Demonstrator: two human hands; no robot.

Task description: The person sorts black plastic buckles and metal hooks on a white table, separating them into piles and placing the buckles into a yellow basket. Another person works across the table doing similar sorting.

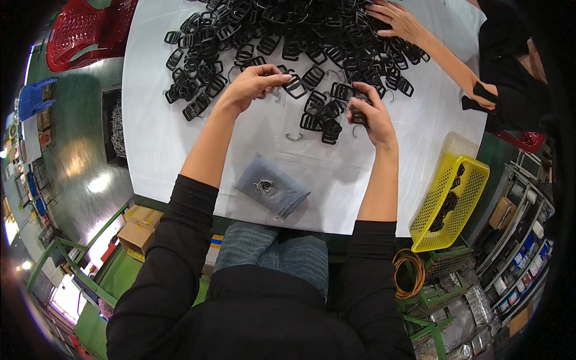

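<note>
Black plastic buckle [360,114] clamped in right hand [369,117] fingers; bent silver wire hook [282,84] pinched by left hand [255,84], w/ black buckle pile [288,36] just beyond on white counter [156,138]. Step, judged: pairing hook w/ buckle; next needs hook lined up to slot.

The heap of black plastic buckles [288,36] at twelve o'clock looks smooth and faintly glossy, each frame catching a dull sheen. Thin bare-metal wire hooks [294,137] among them shine grey. They lie on a white table covering [156,132] that looks like matt paper or sheet (which of the two cannot be told), smooth with soft creases. The folded blue denim cloth pad [273,189] at six o'clock is matt, woven and rough. The yellow plastic mesh basket [474,180] at four o'clock is perforated and slightly glossy.
</note>
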